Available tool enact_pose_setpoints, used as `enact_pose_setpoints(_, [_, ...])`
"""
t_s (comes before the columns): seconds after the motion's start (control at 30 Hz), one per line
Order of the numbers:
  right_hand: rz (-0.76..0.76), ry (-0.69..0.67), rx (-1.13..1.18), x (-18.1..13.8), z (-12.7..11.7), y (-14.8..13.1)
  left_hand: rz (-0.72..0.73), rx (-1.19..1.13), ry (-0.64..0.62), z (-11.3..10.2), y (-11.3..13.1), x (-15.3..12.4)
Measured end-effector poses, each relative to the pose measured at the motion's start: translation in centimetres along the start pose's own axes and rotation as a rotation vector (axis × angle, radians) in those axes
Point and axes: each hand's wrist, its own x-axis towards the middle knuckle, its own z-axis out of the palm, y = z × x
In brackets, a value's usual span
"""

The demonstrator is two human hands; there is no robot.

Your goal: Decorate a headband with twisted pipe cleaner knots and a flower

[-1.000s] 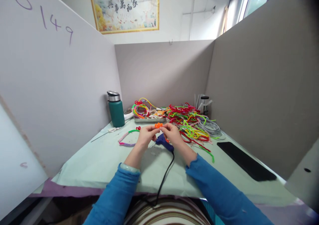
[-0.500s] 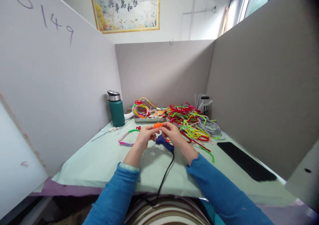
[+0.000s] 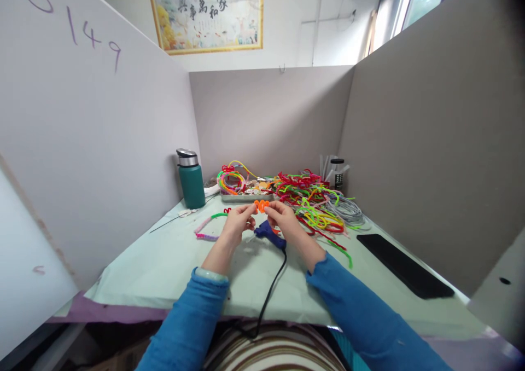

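Between my two hands I pinch a small orange pipe cleaner (image 3: 262,206) bent into loops, held up over the table. The fingertips of my left hand (image 3: 238,221) close on its left side. On its right side, my right hand (image 3: 283,218) grips it with thumb and forefinger. Just below my hands lies a blue glue gun (image 3: 270,236), its black cord running toward my lap; the right hand covers part of it. A band of joined pipe cleaners (image 3: 207,230) in green, pink and purple rests left of my left hand, beside a small red looped piece (image 3: 227,210).
A green bottle (image 3: 192,180) stands at the back left. Behind my hands is a metal tray (image 3: 246,198) with small pieces and a coiled colourful bundle. Piled pipe cleaners (image 3: 301,187) fill the back right, near a black mat (image 3: 404,265). Grey partitions (image 3: 270,119) enclose the table.
My hands have drawn slightly apart at the fingertips, and more of the orange looped pipe cleaner shows between them. Everything else on the table stays put.
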Motion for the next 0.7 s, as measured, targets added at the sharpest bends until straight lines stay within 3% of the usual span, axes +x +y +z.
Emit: enact_pose_setpoints(0.7, [-0.048,-0.02,-0.08,0.16,0.27,0.59,0.003,-0.065,0.001,-0.06,-0.4,0.16])
